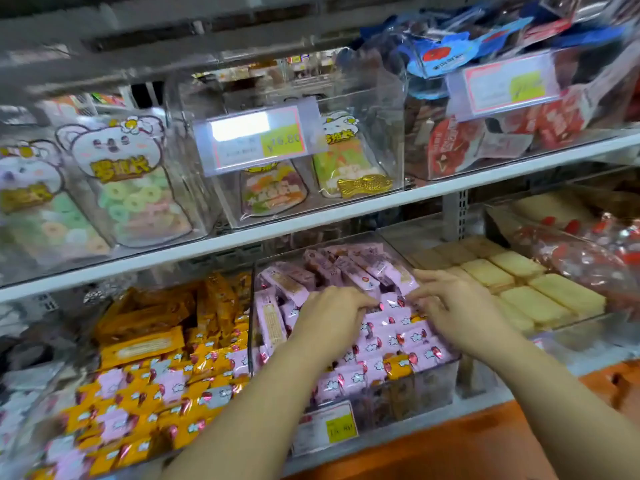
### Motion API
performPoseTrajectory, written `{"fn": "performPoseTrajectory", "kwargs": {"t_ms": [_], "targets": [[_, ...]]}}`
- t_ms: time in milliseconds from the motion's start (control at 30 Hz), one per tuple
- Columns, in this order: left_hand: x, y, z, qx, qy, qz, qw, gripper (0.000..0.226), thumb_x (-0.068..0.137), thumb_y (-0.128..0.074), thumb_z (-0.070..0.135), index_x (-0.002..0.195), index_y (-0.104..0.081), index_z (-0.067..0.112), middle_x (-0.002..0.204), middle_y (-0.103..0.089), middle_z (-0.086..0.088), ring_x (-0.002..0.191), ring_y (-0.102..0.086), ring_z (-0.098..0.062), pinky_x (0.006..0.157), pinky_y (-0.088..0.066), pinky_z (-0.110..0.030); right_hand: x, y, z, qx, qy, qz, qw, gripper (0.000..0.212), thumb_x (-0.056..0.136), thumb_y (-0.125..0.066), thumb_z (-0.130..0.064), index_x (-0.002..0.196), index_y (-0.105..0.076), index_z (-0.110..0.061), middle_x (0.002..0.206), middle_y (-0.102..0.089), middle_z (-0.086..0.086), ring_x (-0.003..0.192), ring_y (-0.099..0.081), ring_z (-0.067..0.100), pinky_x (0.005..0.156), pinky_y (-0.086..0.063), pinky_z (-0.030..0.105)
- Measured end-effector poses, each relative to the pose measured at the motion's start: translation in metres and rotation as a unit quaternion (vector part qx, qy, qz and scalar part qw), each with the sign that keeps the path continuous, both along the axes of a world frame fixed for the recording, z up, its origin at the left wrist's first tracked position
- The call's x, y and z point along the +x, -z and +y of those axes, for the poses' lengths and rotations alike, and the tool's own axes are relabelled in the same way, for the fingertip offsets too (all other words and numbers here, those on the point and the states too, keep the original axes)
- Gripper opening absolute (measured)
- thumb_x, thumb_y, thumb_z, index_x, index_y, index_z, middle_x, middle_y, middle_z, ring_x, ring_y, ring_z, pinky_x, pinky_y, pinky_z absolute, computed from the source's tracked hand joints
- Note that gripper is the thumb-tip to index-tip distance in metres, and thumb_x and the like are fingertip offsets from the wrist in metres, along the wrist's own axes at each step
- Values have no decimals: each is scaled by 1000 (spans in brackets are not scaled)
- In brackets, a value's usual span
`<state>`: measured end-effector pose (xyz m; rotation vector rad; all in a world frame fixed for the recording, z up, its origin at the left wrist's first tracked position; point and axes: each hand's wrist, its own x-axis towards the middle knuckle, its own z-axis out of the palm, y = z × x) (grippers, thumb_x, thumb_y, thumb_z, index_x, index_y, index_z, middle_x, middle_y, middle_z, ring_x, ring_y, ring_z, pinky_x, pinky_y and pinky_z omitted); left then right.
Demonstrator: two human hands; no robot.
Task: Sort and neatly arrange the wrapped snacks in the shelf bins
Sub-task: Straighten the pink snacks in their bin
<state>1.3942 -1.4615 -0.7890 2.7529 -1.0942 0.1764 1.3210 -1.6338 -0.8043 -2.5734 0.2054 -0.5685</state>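
You get bright, even light; motion blur top & left, edges bend, glare whites out pink-edged plastic price label.

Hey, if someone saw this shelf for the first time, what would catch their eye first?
The left hand and right hand are down on the pink wrapped snacks in the lower middle bin. Left of it, orange packets mix with stray pink ones. Above, bear-topped candy bags stand on the upper shelf.

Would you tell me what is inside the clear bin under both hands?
The bin holds mostly pink snacks, with a few orange snacks near the front. The left hand and right hand cover the middle packets, and lower layers are hidden.
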Motion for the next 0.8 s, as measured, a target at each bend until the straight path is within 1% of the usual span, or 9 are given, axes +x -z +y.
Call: {"fn": "performPoseTrajectory", "kwargs": {"t_ms": [100, 200, 333, 433, 500, 567, 667, 733, 800], "targets": [[10, 1, -8, 17, -24, -14, 999, 33, 99, -42, 24, 124, -59, 35, 130, -59, 6, 118, -51, -23, 95, -43, -38, 5, 4, -2, 9, -12, 9, 1000, 34, 88, -52, -11, 116, -67, -24, 136, -52, -7, 124, -48, 22, 102, -38, 39], [16, 2, -13, 5, -56, -13, 998, 26, 97, -47, 28, 115, -65, 31, 123, -62, 7, 113, -54, -21, 95, -43, -38, 8, 5, -4, 10, -18, 14, 1000, 37, 91, -49, -12, 124, -61, -24, 140, -48, -10, 125, -46, 22, 103, -37, 39], [21, 0, -22, 19, -78, 1, 997, 18, 94, -55, 34, 98, -70, 25, 106, -66, 7, 101, -58, -18, 86, -42, -34, 9, 4, -4, 18, -25, 12, 999, 37, 92, -47, -12, 125, -60, -24, 140, -47, -10, 125, -45, 19, 105, -36, 38], [22, 1, -26, 21, -81, 6, 996, 10, 93, -57, 26, 89, -65, 24, 92, -65, 6, 93, -59, -17, 76, -39, -30, 8, 3, -3, 36, -26, 14, 999, 37, 92, -48, -12, 126, -59, -21, 141, -46, -10, 127, -44, 16, 107, -35, 37], [20, 2, -25, 8, -74, 7, 997, 12, 94, -54, 21, 83, -59, 23, 84, -63, 5, 86, -59, -19, 72, -39, -29, 7, 3, -3, 42, -30, 11, 999, 37, 91, -48, -11, 126, -59, -20, 141, -46, -9, 128, -44, 15, 108, -34, 37], [17, 2, -21, -8, -60, -7, 998, 13, 94, -51, 19, 82, -55, 22, 81, -61, 4, 81, -58, -20, 70, -40, -29, 7, 4, -3, 43, -33, 8, 999, 37, 91, -49, -11, 126, -59, -20, 141, -46, -9, 127, -44, 14, 108, -34, 37], [11, 3, -14, -24, -38, -37, 998, 13, 92, -47, 13, 83, -51, 21, 85, -57, 4, 81, -56, -20, 69, -41, -29, 5, 4, -2, 55, -30, -5, 998, 35, 91, -52, -14, 123, -61, -21, 138, -48, -10, 124, -47, 13, 107, -35, 33], [10, 5, -10, -54, -38, -39, 997, 12, 94, -46, 14, 84, -49, 21, 88, -56, 4, 80, -54, -19, 70, -44, -31, 5, 5, -2, 60, -26, -26, 998, 32, 90, -55, -14, 120, -62, -21, 133, -53, -10, 119, -50, 13, 103, -37, 29], [9, 5, -6, -88, -40, -38, 995, 12, 96, -45, 18, 85, -49, 21, 88, -56, 5, 79, -54, -18, 71, -48, -35, 7, 6, -3, 61, -17, -64, 996, 29, 88, -57, -13, 116, -64, -20, 128, -57, -8, 118, -51, 14, 100, -39, 29]]}}
